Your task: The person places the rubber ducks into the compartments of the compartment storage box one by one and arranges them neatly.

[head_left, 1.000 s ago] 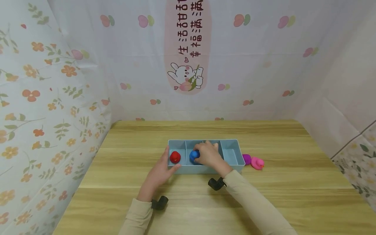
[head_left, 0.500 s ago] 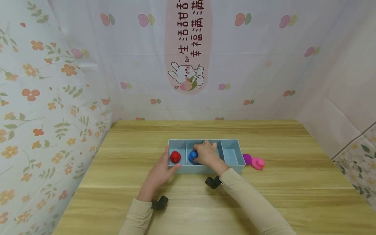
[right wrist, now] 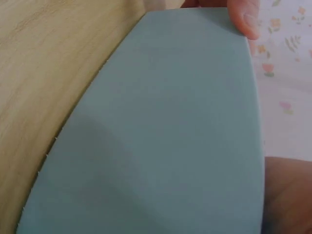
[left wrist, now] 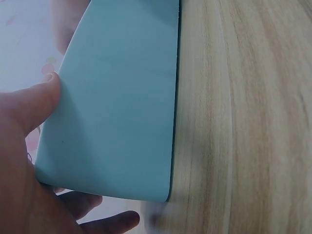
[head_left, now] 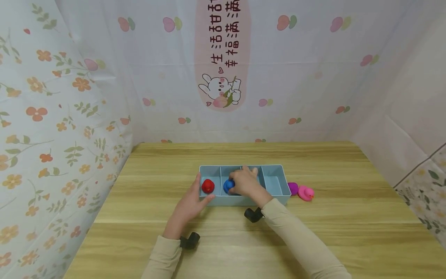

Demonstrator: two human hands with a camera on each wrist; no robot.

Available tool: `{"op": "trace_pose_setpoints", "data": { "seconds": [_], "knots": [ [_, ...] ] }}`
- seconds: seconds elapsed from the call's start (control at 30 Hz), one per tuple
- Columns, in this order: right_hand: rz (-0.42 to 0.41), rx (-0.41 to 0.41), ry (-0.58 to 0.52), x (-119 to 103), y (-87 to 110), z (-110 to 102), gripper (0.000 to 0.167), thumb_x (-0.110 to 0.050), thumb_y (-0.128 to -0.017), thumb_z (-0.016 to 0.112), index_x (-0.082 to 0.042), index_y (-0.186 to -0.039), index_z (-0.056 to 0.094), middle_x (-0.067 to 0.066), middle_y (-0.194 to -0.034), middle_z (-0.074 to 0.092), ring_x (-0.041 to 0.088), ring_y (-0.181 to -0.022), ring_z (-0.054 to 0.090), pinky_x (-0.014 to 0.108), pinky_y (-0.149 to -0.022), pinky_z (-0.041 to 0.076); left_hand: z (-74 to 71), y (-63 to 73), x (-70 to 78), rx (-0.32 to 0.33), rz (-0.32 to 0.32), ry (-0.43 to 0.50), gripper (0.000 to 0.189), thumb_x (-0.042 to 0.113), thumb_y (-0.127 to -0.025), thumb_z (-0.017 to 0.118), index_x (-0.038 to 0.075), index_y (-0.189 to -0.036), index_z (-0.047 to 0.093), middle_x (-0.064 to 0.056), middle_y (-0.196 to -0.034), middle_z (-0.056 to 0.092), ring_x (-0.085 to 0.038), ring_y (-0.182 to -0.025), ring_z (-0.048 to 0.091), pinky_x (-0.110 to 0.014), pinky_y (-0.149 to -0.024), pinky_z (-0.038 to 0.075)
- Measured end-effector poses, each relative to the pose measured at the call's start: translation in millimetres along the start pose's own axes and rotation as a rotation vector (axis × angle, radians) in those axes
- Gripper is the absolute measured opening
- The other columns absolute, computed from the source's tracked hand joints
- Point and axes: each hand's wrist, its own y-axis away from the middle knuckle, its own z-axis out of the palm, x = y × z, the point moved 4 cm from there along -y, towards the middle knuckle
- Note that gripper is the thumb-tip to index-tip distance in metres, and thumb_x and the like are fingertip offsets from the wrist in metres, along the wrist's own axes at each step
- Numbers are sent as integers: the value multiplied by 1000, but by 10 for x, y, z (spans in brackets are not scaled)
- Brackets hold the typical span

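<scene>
A light blue divided box (head_left: pixel 233 201) stands on the table with several compartments in a row. My left hand (head_left: pixel 188 203) grips its left end, thumb at the front rim and fingers along the end wall. In the leftmost compartment sits a red rubber duck (head_left: pixel 208 186). My right hand (head_left: pixel 248 184) reaches over the front wall and pinches a blue rubber duck (head_left: pixel 228 186) down in the second compartment. That hand partly covers the duck and the third compartment. The box wall (right wrist: pixel 161 112) fills most of the right wrist view and hides the fingertips there.
Just right of the box, a pink rubber duck (head_left: pixel 306 193) lies on the wooden table (head_left: pixel 348 217), touching a purple object (head_left: pixel 293 188) partly hidden by the box. Behind the table hangs a patterned cloth (head_left: pixel 299 77), with a floral one (head_left: pixel 52 135) at the left.
My right hand has shifted slightly left with the blue duck, within the second compartment. The left hand and the box stay as they were.
</scene>
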Motion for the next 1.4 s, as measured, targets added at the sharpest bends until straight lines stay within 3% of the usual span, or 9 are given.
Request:
{"op": "trace_pose_setpoints", "data": {
  "seconds": [0.17, 0.5, 0.83, 1.13, 1.4],
  "knots": [
    [-7, 35, -28, 15, 52, -113, 42, -44, -75, 78, -18, -108, 73, 0, -110, 71, 29, -109, 51, 49, -81, 30, 9, 4, 16, 0, 8, 4, 93, 43, -91, 61, 1, -153, 5, -18, -158, 17, -35, -143, 25, -51, -114, 26],
    [-62, 138, -98, 35, 124, -318, 23, -31, -81, 76, -21, -102, 75, -2, -107, 71, 22, -93, 56, 43, -74, 24, 10, 0, -5, -6, -10, 23, 93, 43, -91, 61, 4, -153, 4, -16, -159, 15, -34, -144, 23, -50, -115, 24],
    [-43, 231, -173, 200, 237, -514, 20, -26, -81, 77, -21, -100, 76, -2, -107, 72, 26, -105, 58, 44, -77, 22, 4, -3, -5, -20, -23, 16, 96, 48, -90, 60, 6, -154, 1, -14, -160, 13, -35, -145, 21, -51, -115, 24],
    [-2, 271, -215, 416, 347, -594, 20, -25, -79, 78, -20, -98, 75, -1, -109, 71, 28, -105, 58, 45, -76, 22, -3, 6, -2, -16, -29, 1, 94, 46, -91, 60, 6, -154, 2, -15, -159, 15, -35, -144, 22, -51, -115, 25],
    [21, 254, -230, 590, 404, -603, 22, -26, -78, 79, -18, -98, 75, 0, -107, 72, 31, -108, 58, 52, -81, 23, -2, 5, 9, -19, -30, 11, 94, 45, -91, 60, 6, -154, 2, -15, -159, 15, -35, -145, 22, -51, -115, 24]
  ]
}}
